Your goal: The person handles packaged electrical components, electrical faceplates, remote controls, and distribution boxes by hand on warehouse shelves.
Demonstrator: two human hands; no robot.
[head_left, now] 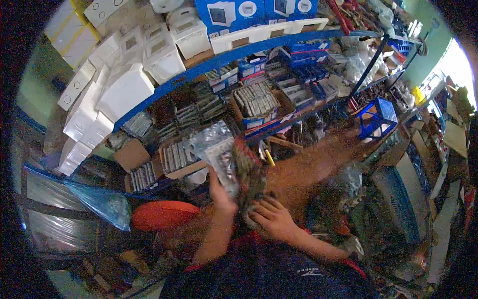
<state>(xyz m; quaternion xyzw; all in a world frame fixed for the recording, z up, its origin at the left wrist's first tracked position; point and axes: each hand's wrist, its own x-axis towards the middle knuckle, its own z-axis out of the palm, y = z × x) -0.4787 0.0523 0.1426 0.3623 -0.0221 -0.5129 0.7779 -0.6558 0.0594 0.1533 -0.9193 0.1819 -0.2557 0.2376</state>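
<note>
My left hand (221, 197) is closed around the edge of a clear plastic packet (219, 154), which stands up in front of the shelf with pale items inside. Close beside it on the right, my right hand (271, 217) has its fingers bent over a dark, blurred bundle (253, 182) at the middle of the view. What that bundle is, I cannot make out. The two hands are near each other, just in front of my dark shirt.
A blue shelf (199, 67) carries white boxes (127, 92) above and cartons of packets (254, 102) below. A red round object (164, 215) is at the left. A blue lantern-like frame (378, 118) stands at the right, near leaning panels (398, 199).
</note>
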